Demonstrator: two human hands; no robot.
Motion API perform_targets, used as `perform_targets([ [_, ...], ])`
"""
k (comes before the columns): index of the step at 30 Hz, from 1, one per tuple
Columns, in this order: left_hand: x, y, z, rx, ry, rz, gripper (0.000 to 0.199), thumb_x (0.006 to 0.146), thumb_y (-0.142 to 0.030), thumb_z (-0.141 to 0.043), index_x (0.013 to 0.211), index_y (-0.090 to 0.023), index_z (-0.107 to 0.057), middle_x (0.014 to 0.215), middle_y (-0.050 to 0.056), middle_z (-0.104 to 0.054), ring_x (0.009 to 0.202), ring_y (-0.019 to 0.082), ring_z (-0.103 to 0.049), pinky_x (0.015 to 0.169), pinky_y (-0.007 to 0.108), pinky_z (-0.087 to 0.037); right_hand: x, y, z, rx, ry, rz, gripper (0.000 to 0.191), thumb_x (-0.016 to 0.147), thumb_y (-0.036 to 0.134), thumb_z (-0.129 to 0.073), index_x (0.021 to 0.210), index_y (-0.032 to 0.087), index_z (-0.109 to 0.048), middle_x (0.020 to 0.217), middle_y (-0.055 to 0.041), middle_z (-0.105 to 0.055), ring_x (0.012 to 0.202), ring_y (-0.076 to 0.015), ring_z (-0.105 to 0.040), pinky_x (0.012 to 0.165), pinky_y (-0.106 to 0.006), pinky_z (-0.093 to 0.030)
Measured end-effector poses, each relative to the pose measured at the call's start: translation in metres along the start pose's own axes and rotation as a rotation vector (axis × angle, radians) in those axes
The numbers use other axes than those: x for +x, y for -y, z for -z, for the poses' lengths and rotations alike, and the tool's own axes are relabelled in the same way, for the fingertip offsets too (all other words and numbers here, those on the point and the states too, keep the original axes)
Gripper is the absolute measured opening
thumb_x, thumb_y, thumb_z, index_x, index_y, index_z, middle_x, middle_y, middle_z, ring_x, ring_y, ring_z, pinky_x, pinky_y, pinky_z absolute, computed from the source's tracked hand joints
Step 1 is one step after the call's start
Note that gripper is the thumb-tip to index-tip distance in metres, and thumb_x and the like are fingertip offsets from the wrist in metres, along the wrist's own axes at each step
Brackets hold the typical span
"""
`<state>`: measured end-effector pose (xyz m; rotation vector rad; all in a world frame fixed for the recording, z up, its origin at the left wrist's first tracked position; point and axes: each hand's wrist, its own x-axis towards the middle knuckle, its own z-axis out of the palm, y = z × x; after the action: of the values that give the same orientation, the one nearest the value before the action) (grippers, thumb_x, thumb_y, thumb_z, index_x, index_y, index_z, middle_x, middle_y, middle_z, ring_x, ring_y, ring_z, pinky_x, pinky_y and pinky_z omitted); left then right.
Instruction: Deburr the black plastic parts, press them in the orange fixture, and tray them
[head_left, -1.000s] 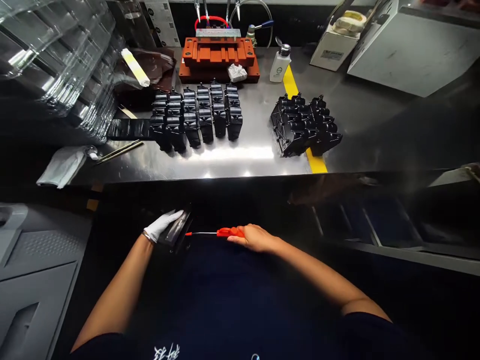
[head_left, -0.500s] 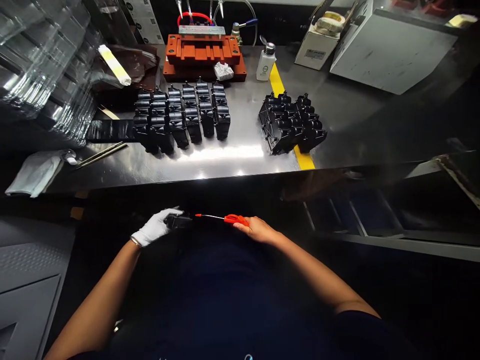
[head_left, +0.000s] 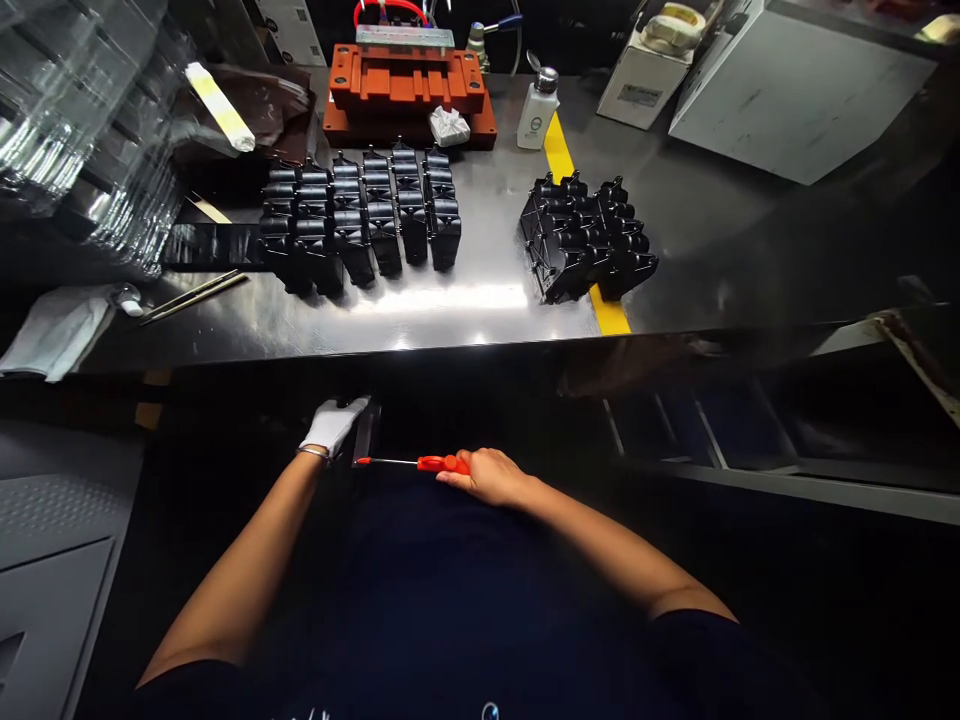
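Dark part [head_left: 366, 436] held in gloved left hand [head_left: 332, 425], before metal bench [head_left: 491, 230] | red air blow gun [head_left: 444, 464] clasped in right hand [head_left: 491, 476], tip beside part | black molded blocks [head_left: 382, 210] rowed on bench

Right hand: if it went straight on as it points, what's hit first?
The right hand, red tool leading, would probably meet the dark part at the gloved left hand first; depth is unclear, so the tip may be touching it.
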<state>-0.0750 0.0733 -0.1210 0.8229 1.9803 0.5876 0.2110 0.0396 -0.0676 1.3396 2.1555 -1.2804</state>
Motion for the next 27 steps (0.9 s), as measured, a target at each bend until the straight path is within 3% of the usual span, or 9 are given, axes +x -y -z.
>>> perform_targets([
  [5,-0.001,-0.004,-0.006,0.04,0.007,0.018,0.032,0.069,-0.046,-0.066,0.081,-0.016,-0.067,0.088,0.014,-0.074,0.094,0.033,-0.068,0.082,0.038,-0.052,0.001,-0.003,-0.003,-0.008,0.004,-0.014,0.072,0.083,0.08,-0.026,0.097,0.021,-0.065,0.084,-0.0072,-0.07,0.08,-0.0238,-0.066,0.066,-0.028,-0.041],
  [9,-0.004,0.001,-0.004,0.047,0.026,0.004,0.047,0.069,-0.053,-0.065,0.095,-0.015,-0.067,0.103,0.015,-0.072,0.101,0.03,-0.066,0.087,0.036,-0.051,0.006,-0.012,0.003,-0.005,-0.06,-0.071,0.071,0.084,0.08,-0.025,0.098,0.021,-0.063,0.085,-0.0069,-0.07,0.08,-0.024,-0.067,0.064,-0.027,-0.041],
  [16,-0.016,0.003,0.005,0.155,0.182,-0.118,0.059,0.072,-0.064,-0.058,0.107,-0.017,-0.067,0.11,0.01,-0.071,0.11,0.03,-0.062,0.094,0.035,-0.046,0.013,-0.027,0.018,0.028,-0.189,-0.178,0.072,0.084,0.079,-0.022,0.102,0.022,-0.063,0.09,-0.0067,-0.071,0.085,-0.0243,-0.067,0.068,-0.028,-0.042],
  [27,-0.021,-0.015,-0.006,0.382,0.079,-0.064,0.073,0.076,-0.062,-0.052,0.121,-0.005,-0.059,0.128,0.023,-0.06,0.123,0.036,-0.054,0.103,0.042,-0.041,0.011,-0.033,0.015,0.069,-0.189,-0.166,0.072,0.085,0.079,-0.024,0.101,0.022,-0.064,0.088,-0.0078,-0.072,0.085,-0.0261,-0.068,0.067,-0.029,-0.044],
])
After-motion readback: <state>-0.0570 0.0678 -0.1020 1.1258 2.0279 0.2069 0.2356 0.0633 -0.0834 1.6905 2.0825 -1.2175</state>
